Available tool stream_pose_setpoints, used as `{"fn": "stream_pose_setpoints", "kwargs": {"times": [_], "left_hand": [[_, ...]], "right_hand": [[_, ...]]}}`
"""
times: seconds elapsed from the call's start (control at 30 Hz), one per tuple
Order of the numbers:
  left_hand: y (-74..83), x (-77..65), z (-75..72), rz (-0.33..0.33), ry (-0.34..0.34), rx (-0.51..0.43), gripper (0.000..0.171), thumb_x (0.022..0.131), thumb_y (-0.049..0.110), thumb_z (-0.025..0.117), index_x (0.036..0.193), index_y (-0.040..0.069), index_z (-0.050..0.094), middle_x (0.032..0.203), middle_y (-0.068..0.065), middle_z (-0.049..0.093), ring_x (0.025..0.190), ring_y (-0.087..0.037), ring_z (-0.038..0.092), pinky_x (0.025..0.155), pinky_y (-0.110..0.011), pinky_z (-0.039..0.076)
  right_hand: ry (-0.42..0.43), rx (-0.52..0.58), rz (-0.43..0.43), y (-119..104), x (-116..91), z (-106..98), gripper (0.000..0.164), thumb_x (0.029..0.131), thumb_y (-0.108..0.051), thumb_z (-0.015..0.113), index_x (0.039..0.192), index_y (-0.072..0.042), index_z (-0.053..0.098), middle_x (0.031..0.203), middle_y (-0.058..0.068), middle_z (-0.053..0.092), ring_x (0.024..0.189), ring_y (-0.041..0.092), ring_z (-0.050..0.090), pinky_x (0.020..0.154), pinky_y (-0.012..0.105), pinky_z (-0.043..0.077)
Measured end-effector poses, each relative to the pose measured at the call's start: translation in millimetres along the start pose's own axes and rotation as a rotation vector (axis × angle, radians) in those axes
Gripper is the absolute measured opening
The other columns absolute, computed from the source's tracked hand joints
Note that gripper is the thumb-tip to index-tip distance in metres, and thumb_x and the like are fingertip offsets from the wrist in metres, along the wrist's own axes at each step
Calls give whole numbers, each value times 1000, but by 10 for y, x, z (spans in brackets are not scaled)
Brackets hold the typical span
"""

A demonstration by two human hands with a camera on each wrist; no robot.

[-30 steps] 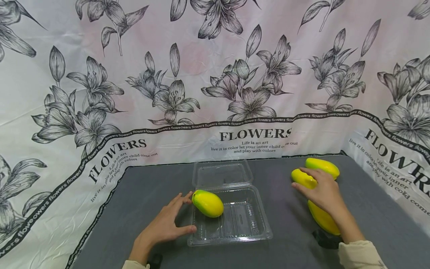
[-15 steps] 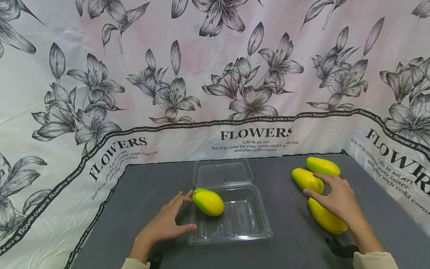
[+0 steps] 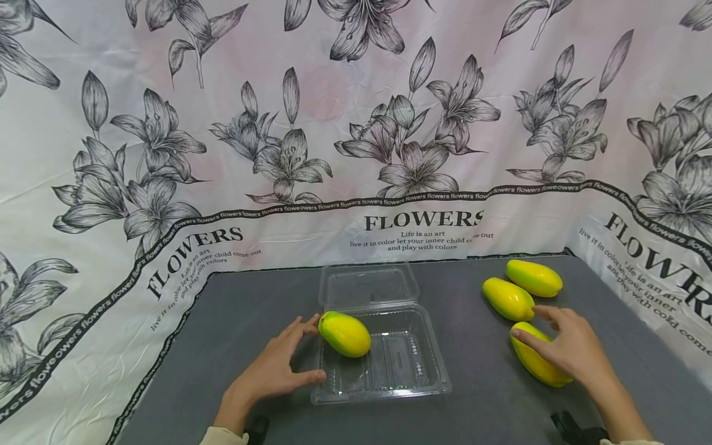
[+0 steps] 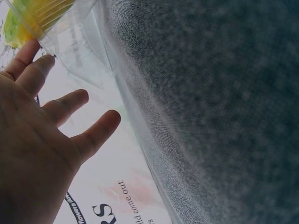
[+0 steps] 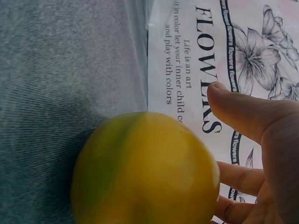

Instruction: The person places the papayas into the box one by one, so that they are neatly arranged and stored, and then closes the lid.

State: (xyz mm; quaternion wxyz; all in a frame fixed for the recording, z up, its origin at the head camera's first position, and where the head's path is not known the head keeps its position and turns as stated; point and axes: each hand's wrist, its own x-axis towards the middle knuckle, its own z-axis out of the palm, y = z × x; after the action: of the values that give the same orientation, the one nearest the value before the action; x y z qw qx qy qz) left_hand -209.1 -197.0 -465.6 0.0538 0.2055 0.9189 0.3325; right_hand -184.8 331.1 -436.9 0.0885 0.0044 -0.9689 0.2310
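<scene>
A yellow-green papaya (image 3: 345, 334) lies in the left part of a clear plastic clamshell box (image 3: 434, 371). My left hand (image 3: 275, 364) is at the box's left side, fingers spread, fingertips right at its wall; in the left wrist view the papaya (image 4: 35, 18) shows through the plastic. To the right, my right hand (image 3: 575, 346) hovers over the nearest papaya (image 3: 534, 358) of a group of three, thumb and fingers apart. That papaya (image 5: 145, 172) fills the lower middle of the right wrist view, beside the fingers. The other two, a middle papaya (image 3: 507, 298) and a far papaya (image 3: 534, 278), lie just beyond.
The box's lid (image 3: 367, 287) lies folded back toward the far edge. A grey cloth (image 3: 267, 293) covers the table. A flower-printed curtain (image 3: 311, 235) hangs behind and along both sides.
My right hand has moved from the middle papaya toward me and to the right, over the nearest one. The left hand and the papaya in the box stay put.
</scene>
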Motion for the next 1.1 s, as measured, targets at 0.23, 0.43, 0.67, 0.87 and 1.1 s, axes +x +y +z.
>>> {"fn": "stream_pose_setpoints", "kwargs": {"times": [0.23,0.43,0.67,0.87,1.1], "left_hand": [[-7,1,3,-1,-1,-4,69,81,59,79,137,29,50,168,17,25,160,-34,13,113,-81,16],[-8,2,-2,1,0,-3,69,81,58,79,137,30,50,168,17,26,160,-33,12,113,-82,16],[-9,4,-1,0,-1,0,68,81,58,79,136,32,50,168,15,26,160,-34,12,113,-82,15],[-13,4,-2,5,-1,1,67,82,58,79,136,34,50,168,15,26,160,-35,13,113,-82,15],[-14,0,-4,6,-1,0,67,82,58,79,136,32,50,167,20,25,160,-35,13,113,-82,16]], "right_hand": [[-52,-3,25,61,-32,-9,80,89,-58,72,136,5,58,126,37,57,101,43,60,74,54,51],[-133,-26,24,132,-23,-30,83,90,-59,69,137,9,56,126,38,58,100,43,63,74,54,53],[-186,-42,-5,176,-18,-4,85,89,-56,72,138,10,53,127,39,58,107,47,61,76,52,51],[-203,-55,-34,182,-27,18,85,87,-53,75,142,7,51,123,36,61,101,40,63,71,42,46],[-219,-46,-58,197,-25,36,83,86,-49,78,143,5,51,119,31,63,97,33,62,71,41,46]]}}
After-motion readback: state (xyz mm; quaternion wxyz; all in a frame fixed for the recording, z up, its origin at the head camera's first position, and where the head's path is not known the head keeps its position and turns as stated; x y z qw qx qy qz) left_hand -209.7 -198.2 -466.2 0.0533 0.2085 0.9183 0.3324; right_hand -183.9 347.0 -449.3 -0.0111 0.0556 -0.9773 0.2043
